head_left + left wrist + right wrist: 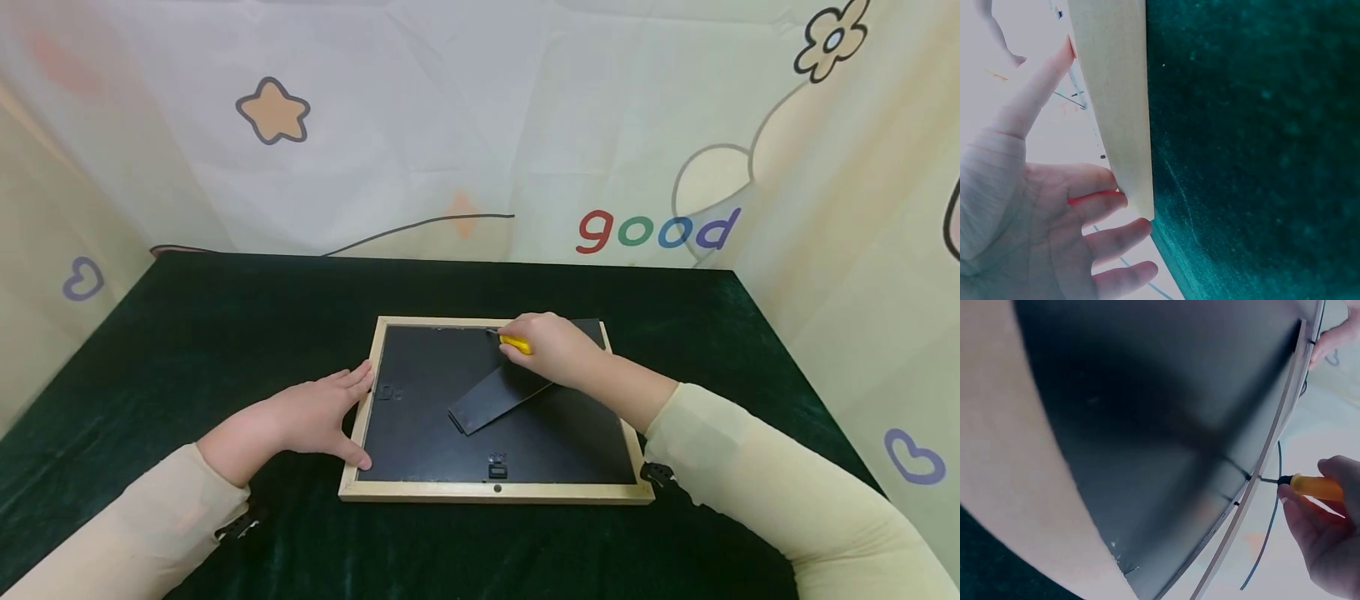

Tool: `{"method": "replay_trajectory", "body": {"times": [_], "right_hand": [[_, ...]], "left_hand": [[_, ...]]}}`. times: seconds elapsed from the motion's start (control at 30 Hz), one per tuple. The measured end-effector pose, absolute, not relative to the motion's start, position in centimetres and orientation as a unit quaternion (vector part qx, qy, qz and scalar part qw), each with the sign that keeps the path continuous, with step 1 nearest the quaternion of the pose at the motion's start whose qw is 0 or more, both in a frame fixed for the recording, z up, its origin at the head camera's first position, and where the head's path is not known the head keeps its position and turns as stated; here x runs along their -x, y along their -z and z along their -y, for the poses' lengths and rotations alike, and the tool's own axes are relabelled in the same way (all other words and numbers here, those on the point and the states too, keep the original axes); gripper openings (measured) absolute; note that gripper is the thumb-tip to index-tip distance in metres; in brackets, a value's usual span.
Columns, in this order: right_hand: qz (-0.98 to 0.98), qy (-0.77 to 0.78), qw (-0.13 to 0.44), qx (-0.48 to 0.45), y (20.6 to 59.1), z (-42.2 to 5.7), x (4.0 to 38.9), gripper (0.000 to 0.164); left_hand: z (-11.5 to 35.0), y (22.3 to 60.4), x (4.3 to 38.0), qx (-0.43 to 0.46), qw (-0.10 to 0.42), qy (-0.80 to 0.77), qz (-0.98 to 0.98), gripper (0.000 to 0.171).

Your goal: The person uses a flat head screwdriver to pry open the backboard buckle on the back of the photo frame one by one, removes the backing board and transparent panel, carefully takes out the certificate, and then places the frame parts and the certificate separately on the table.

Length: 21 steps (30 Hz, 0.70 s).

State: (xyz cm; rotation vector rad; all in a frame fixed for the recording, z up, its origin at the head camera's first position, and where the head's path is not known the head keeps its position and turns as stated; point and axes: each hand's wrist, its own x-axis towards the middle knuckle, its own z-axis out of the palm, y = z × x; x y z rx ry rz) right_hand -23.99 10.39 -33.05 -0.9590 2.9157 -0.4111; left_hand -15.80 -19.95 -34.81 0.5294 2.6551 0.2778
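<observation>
A picture frame with a pale wooden rim [420, 492] lies back side up, showing its black backing board [427, 367]. A black easel leg [491, 402] slants across the board. My right hand [558, 348] holds a screwdriver [516, 343] by its yellow handle over the far edge of the frame. In the right wrist view the screwdriver [1316, 486] has a black collar and a thin shaft, its tip close to small dark tabs on that edge. My left hand [318, 414] rests on the left rim, thumb over the board's corner, extended fingers along the outer side.
The frame lies on a dark green velvet cloth [247, 333] covering the table. A small hanger [498, 470] sits near the board's front edge, another faint one [390, 392] near the left. A printed curtain [420, 108] stands behind and at both sides.
</observation>
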Motion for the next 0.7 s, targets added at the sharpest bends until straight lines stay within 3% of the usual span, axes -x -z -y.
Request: {"method": "replay_trajectory", "body": {"times": [0.43, 0.7], "right_hand": [[-0.946, 0.038, -0.007, 0.321, 33.6, -9.9, 23.8, 0.035], [-0.953, 0.168, 0.074, 0.242, 32.2, -10.1, 25.8, 0.033]], "left_hand": [[19.7, 34.7, 15.7, -0.196, 0.206, -0.099, -0.954, 0.115], [19.8, 34.8, 15.8, -0.206, 0.203, -0.099, -0.952, 0.113]]}}
